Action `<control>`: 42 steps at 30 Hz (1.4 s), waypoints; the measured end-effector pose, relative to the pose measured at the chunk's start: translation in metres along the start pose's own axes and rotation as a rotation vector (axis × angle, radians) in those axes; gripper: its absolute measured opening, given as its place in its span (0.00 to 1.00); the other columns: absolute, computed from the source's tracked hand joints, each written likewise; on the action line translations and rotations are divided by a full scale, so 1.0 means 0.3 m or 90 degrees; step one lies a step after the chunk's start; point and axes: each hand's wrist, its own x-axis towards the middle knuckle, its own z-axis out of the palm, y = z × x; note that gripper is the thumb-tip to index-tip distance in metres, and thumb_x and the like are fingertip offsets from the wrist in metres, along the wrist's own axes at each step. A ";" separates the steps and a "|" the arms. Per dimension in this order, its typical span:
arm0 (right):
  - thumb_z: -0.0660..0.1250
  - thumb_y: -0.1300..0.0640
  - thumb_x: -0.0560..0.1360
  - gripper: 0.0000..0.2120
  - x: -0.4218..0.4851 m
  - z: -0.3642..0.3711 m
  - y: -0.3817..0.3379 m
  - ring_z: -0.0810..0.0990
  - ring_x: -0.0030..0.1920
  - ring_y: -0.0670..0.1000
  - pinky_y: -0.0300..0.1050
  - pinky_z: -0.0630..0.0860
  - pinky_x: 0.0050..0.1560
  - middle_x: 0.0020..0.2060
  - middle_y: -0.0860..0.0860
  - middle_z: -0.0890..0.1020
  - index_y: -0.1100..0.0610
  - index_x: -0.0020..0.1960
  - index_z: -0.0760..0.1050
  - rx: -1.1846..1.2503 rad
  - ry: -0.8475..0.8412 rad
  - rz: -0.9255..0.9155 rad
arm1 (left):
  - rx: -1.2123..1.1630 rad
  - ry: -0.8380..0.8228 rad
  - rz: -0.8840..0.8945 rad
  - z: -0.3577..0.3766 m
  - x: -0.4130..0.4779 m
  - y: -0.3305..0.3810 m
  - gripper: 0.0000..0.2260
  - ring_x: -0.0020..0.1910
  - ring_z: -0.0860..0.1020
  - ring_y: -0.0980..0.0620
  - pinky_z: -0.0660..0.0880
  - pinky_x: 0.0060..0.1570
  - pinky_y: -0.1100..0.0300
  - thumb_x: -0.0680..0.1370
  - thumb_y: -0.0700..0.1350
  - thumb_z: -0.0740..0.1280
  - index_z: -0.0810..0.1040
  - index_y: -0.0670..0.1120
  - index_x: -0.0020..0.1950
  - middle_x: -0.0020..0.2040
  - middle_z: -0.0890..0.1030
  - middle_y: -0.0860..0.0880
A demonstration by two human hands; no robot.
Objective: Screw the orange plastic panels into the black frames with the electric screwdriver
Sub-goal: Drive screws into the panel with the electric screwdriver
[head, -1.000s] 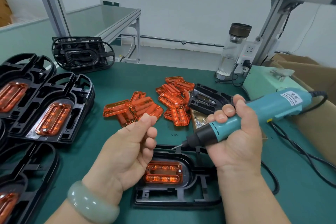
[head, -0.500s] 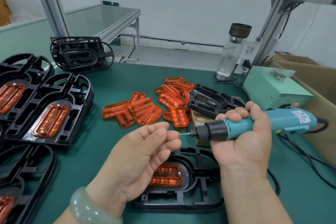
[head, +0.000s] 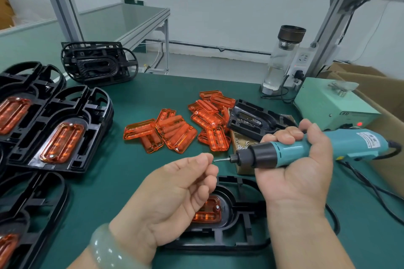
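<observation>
A black frame [head: 238,233] lies on the green mat in front of me with an orange panel [head: 207,214] seated in it; one screw head shows at the panel's right end. My right hand [head: 299,172] grips the teal electric screwdriver [head: 264,155] level above the frame, bit pointing left. My left hand [head: 175,190] is raised palm up, and its thumb and forefinger pinch a tiny screw right at the bit's tip. The screw itself is mostly hidden by the fingertips.
Loose orange panels [head: 175,133] are heaped mid-table. Finished frames [head: 61,133] are stacked at the left, empty frames [head: 98,63] at the back left. A screw box [head: 240,148] with another frame [head: 251,120] leaning on it, a green power unit [head: 332,102], a bottle [head: 282,59] and the tool's cable [head: 376,192] fill the right.
The right hand swung the screwdriver from tilted down at the frame to level. The left hand turned palm up and brought its pinched fingertips to the bit's tip.
</observation>
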 end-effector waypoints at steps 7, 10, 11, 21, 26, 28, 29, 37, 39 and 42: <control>0.64 0.56 0.77 0.07 -0.002 -0.001 0.002 0.70 0.27 0.43 0.37 0.72 0.35 0.30 0.43 0.71 0.51 0.41 0.71 0.003 -0.005 -0.004 | -0.063 -0.015 -0.065 0.015 -0.007 0.012 0.06 0.24 0.77 0.55 0.74 0.22 0.70 0.65 0.43 0.69 0.84 0.44 0.32 0.31 0.79 0.46; 0.64 0.56 0.77 0.05 -0.003 -0.004 0.003 0.70 0.27 0.43 0.37 0.72 0.35 0.30 0.44 0.71 0.51 0.42 0.71 0.004 -0.011 -0.008 | -0.056 -0.024 -0.062 0.015 -0.010 0.010 0.05 0.25 0.77 0.55 0.74 0.21 0.69 0.65 0.42 0.69 0.84 0.43 0.33 0.31 0.79 0.45; 0.64 0.56 0.77 0.05 -0.003 -0.004 0.004 0.70 0.27 0.43 0.37 0.72 0.36 0.30 0.44 0.71 0.51 0.42 0.71 0.003 -0.012 -0.008 | -0.050 -0.026 -0.061 0.015 -0.010 0.010 0.05 0.25 0.77 0.55 0.74 0.21 0.69 0.64 0.42 0.69 0.84 0.43 0.32 0.31 0.80 0.45; 0.64 0.57 0.78 0.05 -0.003 -0.007 0.012 0.71 0.27 0.43 0.37 0.71 0.37 0.30 0.43 0.72 0.51 0.43 0.71 -0.008 -0.018 -0.012 | 0.021 -0.031 0.011 0.008 -0.004 -0.005 0.05 0.25 0.77 0.56 0.74 0.22 0.69 0.65 0.44 0.69 0.84 0.45 0.33 0.31 0.79 0.46; 0.64 0.58 0.78 0.04 -0.003 -0.003 0.017 0.71 0.27 0.43 0.36 0.72 0.34 0.29 0.44 0.72 0.51 0.45 0.71 -0.024 -0.028 -0.028 | 0.135 -0.006 0.107 0.002 0.003 -0.016 0.06 0.26 0.77 0.56 0.73 0.23 0.68 0.64 0.47 0.70 0.84 0.46 0.32 0.31 0.80 0.46; 0.64 0.58 0.77 0.04 -0.006 -0.004 0.018 0.71 0.27 0.43 0.36 0.72 0.34 0.29 0.44 0.72 0.50 0.46 0.70 -0.034 -0.043 -0.037 | 0.203 0.017 0.156 -0.001 0.005 -0.019 0.09 0.27 0.77 0.56 0.72 0.24 0.68 0.62 0.51 0.71 0.84 0.46 0.33 0.31 0.81 0.46; 0.64 0.58 0.77 0.04 -0.007 -0.004 0.020 0.71 0.27 0.43 0.36 0.72 0.34 0.30 0.44 0.72 0.50 0.46 0.70 -0.041 -0.050 -0.040 | 0.245 0.033 0.182 -0.005 0.007 -0.020 0.09 0.27 0.77 0.56 0.72 0.25 0.68 0.62 0.52 0.71 0.84 0.47 0.34 0.31 0.81 0.47; 0.65 0.57 0.74 0.04 -0.019 -0.003 0.021 0.71 0.27 0.43 0.36 0.72 0.35 0.30 0.44 0.72 0.50 0.46 0.71 -0.049 -0.099 -0.040 | 0.413 0.059 0.281 -0.031 0.015 -0.021 0.06 0.29 0.79 0.57 0.72 0.27 0.68 0.74 0.47 0.68 0.83 0.53 0.38 0.33 0.83 0.48; 0.65 0.58 0.75 0.04 -0.017 -0.003 0.016 0.71 0.27 0.43 0.36 0.72 0.35 0.30 0.44 0.72 0.50 0.46 0.71 -0.044 -0.096 -0.042 | 0.376 0.064 0.273 -0.026 0.017 -0.025 0.04 0.29 0.78 0.56 0.71 0.26 0.68 0.72 0.47 0.69 0.83 0.54 0.39 0.33 0.83 0.48; 0.64 0.57 0.75 0.04 -0.015 -0.004 0.012 0.71 0.27 0.43 0.36 0.72 0.36 0.30 0.43 0.72 0.50 0.46 0.71 -0.043 -0.094 -0.044 | 0.353 0.057 0.258 -0.022 0.014 -0.026 0.08 0.26 0.76 0.57 0.69 0.23 0.68 0.64 0.55 0.70 0.83 0.52 0.33 0.31 0.81 0.49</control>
